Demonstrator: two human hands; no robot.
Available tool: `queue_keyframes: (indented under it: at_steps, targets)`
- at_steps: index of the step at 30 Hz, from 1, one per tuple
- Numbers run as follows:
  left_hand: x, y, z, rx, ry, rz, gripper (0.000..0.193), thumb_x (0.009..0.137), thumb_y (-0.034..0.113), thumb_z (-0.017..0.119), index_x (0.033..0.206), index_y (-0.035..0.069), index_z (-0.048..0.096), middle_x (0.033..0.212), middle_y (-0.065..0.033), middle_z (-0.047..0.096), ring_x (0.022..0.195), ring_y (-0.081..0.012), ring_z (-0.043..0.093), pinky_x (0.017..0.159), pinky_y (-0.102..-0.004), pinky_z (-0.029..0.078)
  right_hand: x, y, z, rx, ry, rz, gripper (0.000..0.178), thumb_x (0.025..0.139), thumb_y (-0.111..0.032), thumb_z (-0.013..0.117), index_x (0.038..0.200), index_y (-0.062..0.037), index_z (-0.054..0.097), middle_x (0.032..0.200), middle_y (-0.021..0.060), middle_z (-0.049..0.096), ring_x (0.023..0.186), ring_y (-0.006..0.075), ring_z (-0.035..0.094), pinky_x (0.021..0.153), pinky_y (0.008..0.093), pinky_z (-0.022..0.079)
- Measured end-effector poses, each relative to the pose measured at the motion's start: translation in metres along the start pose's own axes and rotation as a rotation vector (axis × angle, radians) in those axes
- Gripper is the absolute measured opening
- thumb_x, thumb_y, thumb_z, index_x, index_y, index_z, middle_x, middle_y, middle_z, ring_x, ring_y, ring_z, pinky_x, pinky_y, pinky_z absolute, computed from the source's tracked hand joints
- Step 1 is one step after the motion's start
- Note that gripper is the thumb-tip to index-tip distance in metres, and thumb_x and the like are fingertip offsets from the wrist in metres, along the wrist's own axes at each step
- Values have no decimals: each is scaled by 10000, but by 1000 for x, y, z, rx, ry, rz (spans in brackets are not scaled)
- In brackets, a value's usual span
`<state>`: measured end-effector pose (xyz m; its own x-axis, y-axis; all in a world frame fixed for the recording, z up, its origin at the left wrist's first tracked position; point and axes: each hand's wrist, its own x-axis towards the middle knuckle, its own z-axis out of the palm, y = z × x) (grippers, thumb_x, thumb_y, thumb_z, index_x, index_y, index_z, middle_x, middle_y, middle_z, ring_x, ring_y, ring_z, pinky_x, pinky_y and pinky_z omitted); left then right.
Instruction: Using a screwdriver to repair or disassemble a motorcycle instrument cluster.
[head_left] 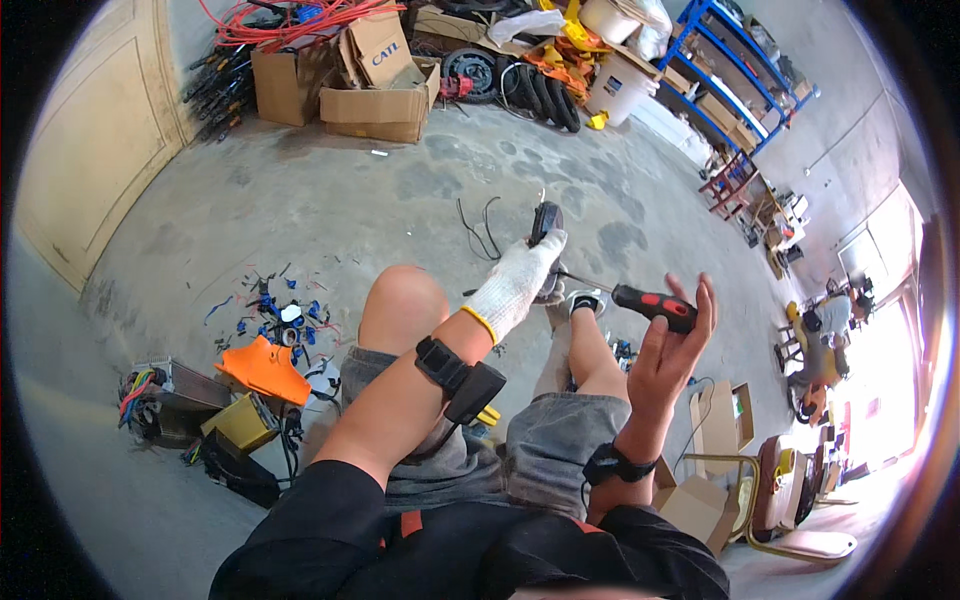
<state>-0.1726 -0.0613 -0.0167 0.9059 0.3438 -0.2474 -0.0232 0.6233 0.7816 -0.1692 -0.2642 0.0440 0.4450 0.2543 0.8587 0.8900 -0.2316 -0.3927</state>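
Left hand (520, 277), one white glove, closed round one black part (546, 220), held above floor (340, 205) out past knees
Right hand (672, 352), bare, mostly open, fingers extended; one black-and-red screwdriver (655, 304) against thumb and fingers, shaft toward gloved hand, tip contact unclear
Two black cord strands (481, 230) on floor just beyond
Further left: one orange piece (266, 369), one gold-coloured box (240, 425), blue-and-black scraps too many to count
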Motion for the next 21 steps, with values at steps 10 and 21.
queue_keyframes:
  at_steps: [10, 21]
  targets:
    - [8, -5, -9, 81, 64, 86, 339, 959, 408, 677, 917, 96, 551, 702, -16, 553, 526, -122, 562, 463, -293, 495, 0, 0, -15, -382, -198, 379, 354, 957, -144, 604, 1285, -15, 565, 1170, 191, 574, 1055, 304, 624, 915, 395, 499]
    - [12, -6, -11, 89, 21, 38, 352, 960, 430, 668, 968, 94, 563, 708, -11, 537, 515, -125, 567, 479, -299, 525, 3, 12, -14, -312, -119, 568, 148, 958, -115, 658, 974, 25, 702, 726, 70, 679, 743, 195, 698, 726, 324, 540]
